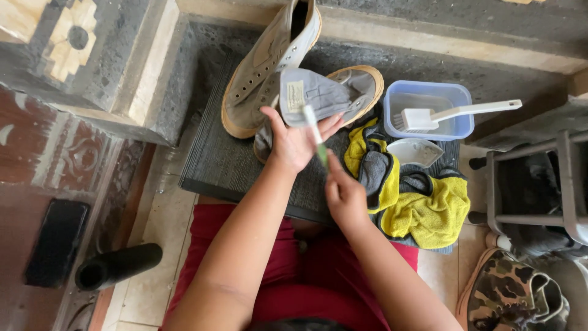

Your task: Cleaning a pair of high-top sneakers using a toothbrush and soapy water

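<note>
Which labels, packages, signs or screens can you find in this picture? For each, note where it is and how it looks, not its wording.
Label: small pale cream rectangle with dark print, on the inside of the grey shoe tongue held up by the left hand.
No packages, signs or lit screens show.

Second grey canvas high-top sneaker (352,92) half hidden behind left hand (294,144). Green-handled toothbrush (315,135) head blurred. Camouflage-print shoe (511,294) cut off by bottom edge.

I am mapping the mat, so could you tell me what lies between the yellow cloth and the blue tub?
In the head view, a small white dish lies between the yellow cloth and the blue tub.
</note>
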